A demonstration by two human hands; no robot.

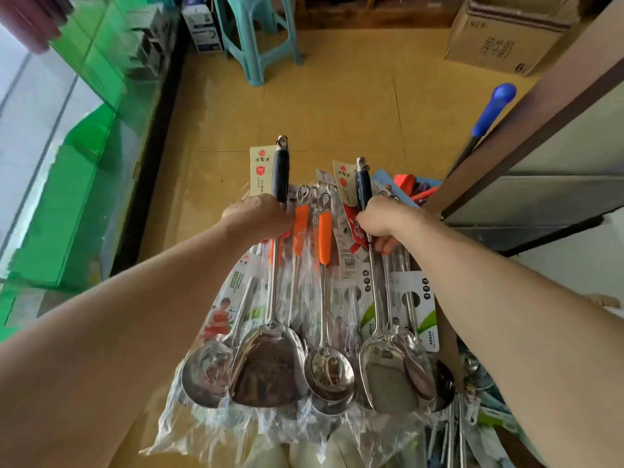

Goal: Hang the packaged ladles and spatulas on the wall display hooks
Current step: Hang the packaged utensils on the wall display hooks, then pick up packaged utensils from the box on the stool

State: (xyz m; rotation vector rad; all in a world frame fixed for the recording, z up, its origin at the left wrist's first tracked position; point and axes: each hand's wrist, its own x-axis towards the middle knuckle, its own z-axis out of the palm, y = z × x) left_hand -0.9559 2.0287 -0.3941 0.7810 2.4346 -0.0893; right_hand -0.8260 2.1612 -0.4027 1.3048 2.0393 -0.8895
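Clutching packaged spatulas (266, 363) — left grip (260, 214), right grip (381, 221); tag (260, 170) "304".

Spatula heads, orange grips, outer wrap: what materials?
Spatula heads: likely polished stainless steel, given the mirror-like reflections. Orange grips: probably plastic or silicone, with a uniform opaque colour; cannot tell which. Wrap: thin clear plastic film, crinkled and glinting.

Floor (337, 106): yellow-tan tiles with thin dark joints.
Stool (260, 38): teal plastic, standing on the floor at the far end.
Carton (202, 25): white and blue, on the floor just left of the stool.
Cardboard box (499, 38): brown with printed characters, far right.
Glass cabinet (101, 130): green-edged, along the floor's left side.
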